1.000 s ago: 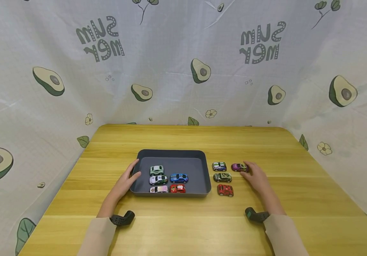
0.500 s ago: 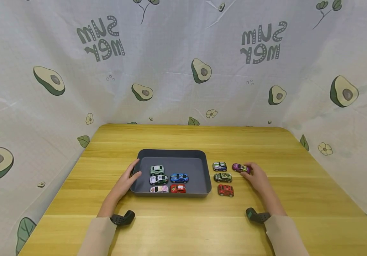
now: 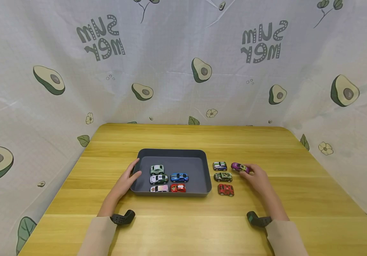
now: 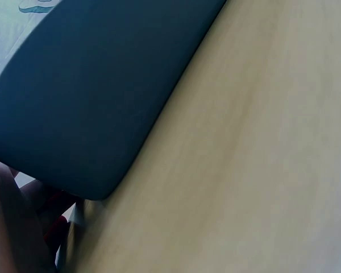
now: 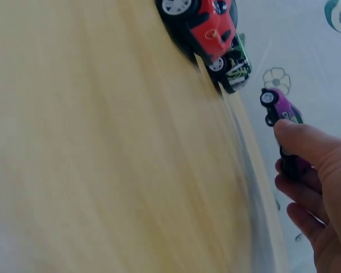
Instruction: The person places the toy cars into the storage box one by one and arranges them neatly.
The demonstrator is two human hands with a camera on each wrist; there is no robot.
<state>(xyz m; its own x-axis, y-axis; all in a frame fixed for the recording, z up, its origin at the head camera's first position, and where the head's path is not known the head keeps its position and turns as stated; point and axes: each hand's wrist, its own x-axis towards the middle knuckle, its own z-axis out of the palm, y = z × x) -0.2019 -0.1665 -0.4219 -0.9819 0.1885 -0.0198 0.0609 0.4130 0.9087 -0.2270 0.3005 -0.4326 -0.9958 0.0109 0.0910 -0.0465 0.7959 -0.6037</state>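
Note:
At the left end of a dark grey tray (image 3: 196, 193), my left hand (image 3: 124, 181) holds the side wall, thumb over the rim and fingers along the outside. In the left wrist view the fingers (image 4: 40, 205) show dark beside the tray's corner. My right hand (image 3: 256, 177) pinches a purple toy car (image 3: 239, 167) between thumb and fingers; in the right wrist view this purple car (image 5: 284, 108) is tilted with its wheels showing. Left of that hand, a white-green-blue toy car (image 3: 220, 166), a camouflage toy car (image 3: 223, 177) and a red toy car (image 3: 226, 190) stand in a column.
Inside the tray are a pale green car (image 3: 157, 170), a white-and-green car (image 3: 158, 179), a blue car (image 3: 179, 177), a white patterned car (image 3: 159, 188) and a red car (image 3: 178, 188). A printed curtain (image 3: 170, 71) hangs behind the wooden table (image 3: 183, 227).
My right hand has taken the purple car and turned it a little, then shifted it slightly up and left. The left hand and tray stay in place.

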